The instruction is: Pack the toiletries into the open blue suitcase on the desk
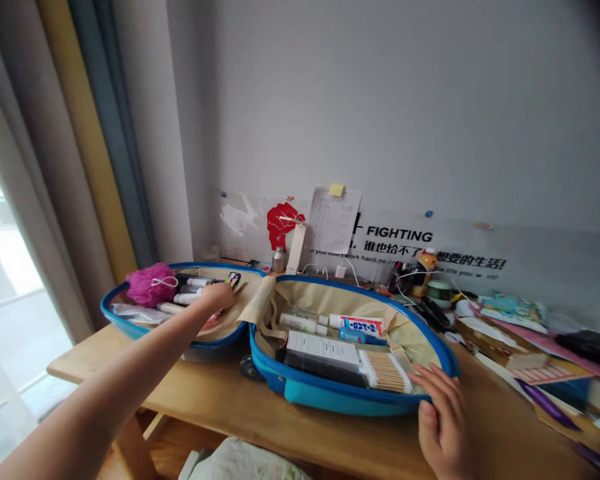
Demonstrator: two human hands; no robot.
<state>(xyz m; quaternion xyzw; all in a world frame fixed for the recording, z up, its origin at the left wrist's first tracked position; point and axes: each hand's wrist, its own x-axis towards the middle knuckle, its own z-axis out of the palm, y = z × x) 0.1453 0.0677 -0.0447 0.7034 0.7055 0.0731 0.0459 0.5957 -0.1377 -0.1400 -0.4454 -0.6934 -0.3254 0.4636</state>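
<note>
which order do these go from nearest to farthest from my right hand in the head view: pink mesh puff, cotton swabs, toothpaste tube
From the right hand:
1. Cotton swabs, just left of it
2. Toothpaste tube, farther back, same half
3. Pink mesh puff, far left half

Your suitcase has a smooth, slightly glossy plastic-looking shell and a creased, matt cloth-like lining. You see a ruffled mesh bath puff, a smooth wooden table, a shiny metal bottle, a matt paper sheet and cloth curtains.
</note>
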